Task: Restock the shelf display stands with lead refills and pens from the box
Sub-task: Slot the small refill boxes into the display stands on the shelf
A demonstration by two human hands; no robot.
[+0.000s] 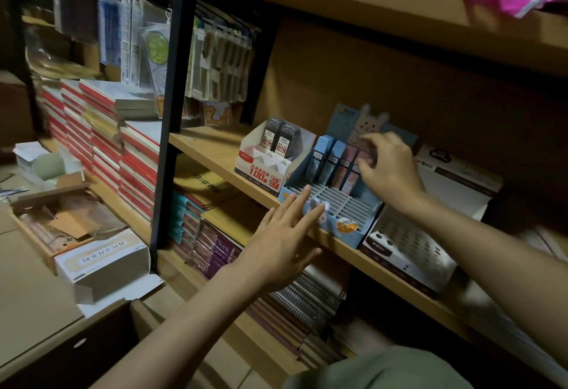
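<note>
Head view shows the right hand [388, 165] with fingers curled round a pink refill case [368, 155], at the back row of the blue display stand [325, 204]. The case seems half seated beside another pink case and two blue cases [322, 158] that stand upright there. The left hand [284, 239] is flat, fingers straight and spread, and its fingertips [302, 196] touch the front edge of the stand, holding nothing.

I judge the case light, stiff and smooth plastic, a little slippery, with brittle leads inside, so it is best taken by its long flat sides near the top.

The stand is thin printed cardboard with a grid of narrow slots, mostly vacant, and a rabbit-shaped back card. It can slide easily on the wooden shelf [215, 155]. Just beside stands a white cardboard stand [264, 170] with two dark refill cases [278, 140].
</note>
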